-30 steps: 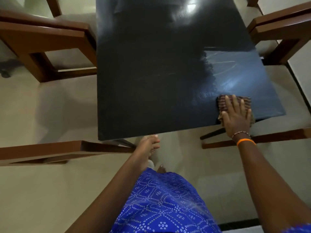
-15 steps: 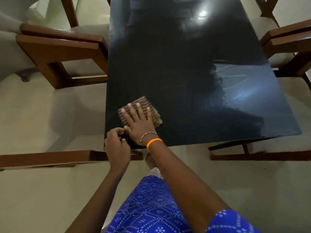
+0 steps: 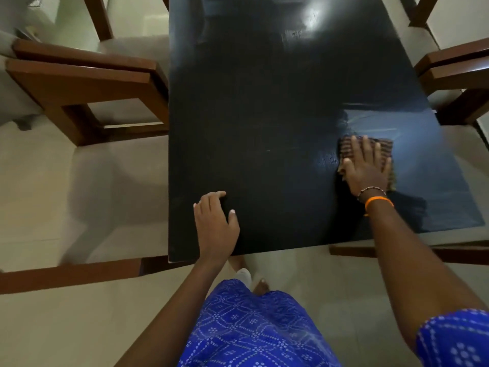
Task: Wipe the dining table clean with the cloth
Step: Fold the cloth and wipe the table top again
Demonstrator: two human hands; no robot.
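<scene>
Right hand (image 3: 366, 169), fingers flat & spread, presses the striped cloth (image 3: 381, 152) onto the dark table (image 3: 264, 115) nr its right edge for even wiping pressure, w/ left hand (image 3: 215, 223) resting loose-fingered near the front edge, prob. as a brace.

Right hand (image 3: 366, 169) flat, palm down, fingers straight and spread, pressing onto the brown striped woven cloth (image 3: 383, 149); arm stretched forward, 2 bands at the wrist. Left hand (image 3: 215, 225) resting palm down, fingers loosely bent, near the black tabletop (image 3: 264, 102) edge.
</scene>
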